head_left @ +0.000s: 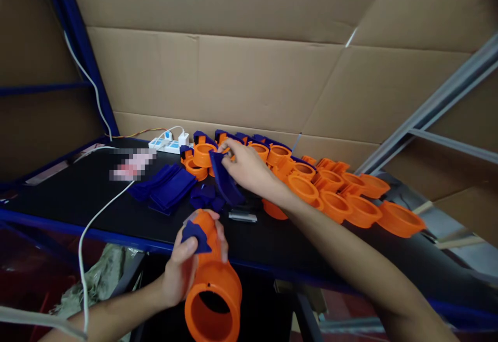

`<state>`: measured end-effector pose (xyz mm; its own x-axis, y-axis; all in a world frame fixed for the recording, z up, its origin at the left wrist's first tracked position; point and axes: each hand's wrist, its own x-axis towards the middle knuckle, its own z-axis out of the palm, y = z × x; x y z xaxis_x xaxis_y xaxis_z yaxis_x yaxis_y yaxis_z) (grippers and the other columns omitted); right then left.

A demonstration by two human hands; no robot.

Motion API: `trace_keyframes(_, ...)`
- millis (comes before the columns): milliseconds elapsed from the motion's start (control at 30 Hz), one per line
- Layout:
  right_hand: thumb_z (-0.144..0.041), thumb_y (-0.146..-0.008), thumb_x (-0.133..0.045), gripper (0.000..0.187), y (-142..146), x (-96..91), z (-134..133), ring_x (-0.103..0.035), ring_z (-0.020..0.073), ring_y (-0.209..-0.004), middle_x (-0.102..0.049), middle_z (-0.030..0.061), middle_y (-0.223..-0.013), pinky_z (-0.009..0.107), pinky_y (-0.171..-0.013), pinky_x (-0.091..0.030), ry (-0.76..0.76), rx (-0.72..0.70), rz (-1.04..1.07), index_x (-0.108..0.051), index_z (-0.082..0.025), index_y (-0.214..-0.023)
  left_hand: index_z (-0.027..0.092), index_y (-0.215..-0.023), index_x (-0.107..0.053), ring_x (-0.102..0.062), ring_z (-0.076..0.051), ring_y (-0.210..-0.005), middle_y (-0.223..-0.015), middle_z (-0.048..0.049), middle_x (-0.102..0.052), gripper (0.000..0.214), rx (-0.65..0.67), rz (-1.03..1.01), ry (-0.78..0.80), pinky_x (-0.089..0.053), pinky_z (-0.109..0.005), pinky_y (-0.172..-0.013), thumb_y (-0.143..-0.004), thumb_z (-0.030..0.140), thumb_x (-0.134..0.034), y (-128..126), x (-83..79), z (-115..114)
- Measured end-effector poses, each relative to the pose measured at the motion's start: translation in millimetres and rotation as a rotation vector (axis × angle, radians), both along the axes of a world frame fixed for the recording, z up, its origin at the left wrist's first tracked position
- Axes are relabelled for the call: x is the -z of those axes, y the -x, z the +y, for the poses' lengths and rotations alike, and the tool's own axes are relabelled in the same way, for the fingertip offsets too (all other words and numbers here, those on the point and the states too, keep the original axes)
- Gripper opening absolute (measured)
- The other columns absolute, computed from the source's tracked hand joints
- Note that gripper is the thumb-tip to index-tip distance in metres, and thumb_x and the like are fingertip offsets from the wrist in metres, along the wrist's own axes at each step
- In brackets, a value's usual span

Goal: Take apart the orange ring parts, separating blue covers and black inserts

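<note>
My left hand [187, 264] is wrapped around the handle of an orange plastic part with a round ring [213, 305] at its lower end. Under the left thumb lies a small dark blue piece [196, 236] against that handle. Farther back, my right hand [249, 168] pinches a long dark blue strip [225, 178], which hangs down at a tilt over the table. Near it on the black tabletop are several flat blue strips [171, 189] in a stack and some small blue pieces [205, 196].
Many orange ring parts [334, 204] stand in rows at the back and right, some with blue pieces fitted. A metal blade-like piece [242, 216] lies near the middle. A power strip [167, 145] sits at the back left, and a white cable [83, 238] crosses the table's front edge.
</note>
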<state>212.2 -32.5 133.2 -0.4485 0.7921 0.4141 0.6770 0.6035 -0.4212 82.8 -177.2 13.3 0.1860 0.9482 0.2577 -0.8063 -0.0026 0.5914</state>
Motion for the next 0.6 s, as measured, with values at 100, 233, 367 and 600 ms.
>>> trace_keyframes(100, -0.012, -0.083, -0.05, 0.021, 25, 6.4, 13, -0.054, 0.0101, -0.044, -0.062, -0.0014, -0.067, 0.022, -0.05, -0.042, 0.219, -0.056, 0.025, -0.055, -0.018, -0.102, 0.019, -0.116, -0.059, -0.059, -0.02, -0.073, -0.096, -0.0085, -0.059, 0.046, 0.048, 0.035, -0.096, -0.048, -0.033, -0.063, -0.078, 0.044, -0.065, -2, 4.6, -1)
trace_keyframes(233, -0.014, -0.081, -0.057, 0.024, 51, 19.9, 28, -0.054, 0.0113, -0.039, -0.058, -0.0046, -0.055, 0.018, -0.039, -0.04, 0.518, -0.11, 0.113, -0.049, -0.02, -0.103, 0.02, -0.116, -0.058, -0.06, -0.021, -0.078, -0.099, -0.0088, -0.059, 0.043, 0.042, 0.03, -0.099, -0.049, -0.035, -0.069, -0.08, 0.042, -0.062, 2, 6.5, 4)
trace_keyframes(367, -0.015, -0.084, -0.057, 0.017, 62, 30.9, 34, -0.049, 0.0098, -0.033, -0.049, -0.0085, -0.046, 0.015, -0.03, -0.033, 0.662, -0.14, 0.197, -0.049, -0.02, -0.098, 0.019, -0.117, -0.058, -0.061, -0.022, -0.08, -0.099, -0.0095, -0.06, 0.041, 0.032, 0.028, -0.068, -0.049, -0.036, -0.071, -0.082, 0.041, -0.059, 4, 6.0, 8)
trace_keyframes(600, -0.014, -0.093, -0.045, 0.012, 62, 34.1, 27, -0.068, 0.0114, -0.056, -0.066, 0.0027, -0.076, 0.018, -0.046, -0.054, 0.788, -0.167, 0.273, -0.057, -0.015, -0.092, 0.018, -0.119, -0.056, -0.063, -0.023, -0.078, -0.096, -0.0096, -0.061, 0.041, 0.021, 0.014, -0.025, -0.051, -0.037, -0.07, -0.083, 0.039, -0.057, 5, 9.0, 11)
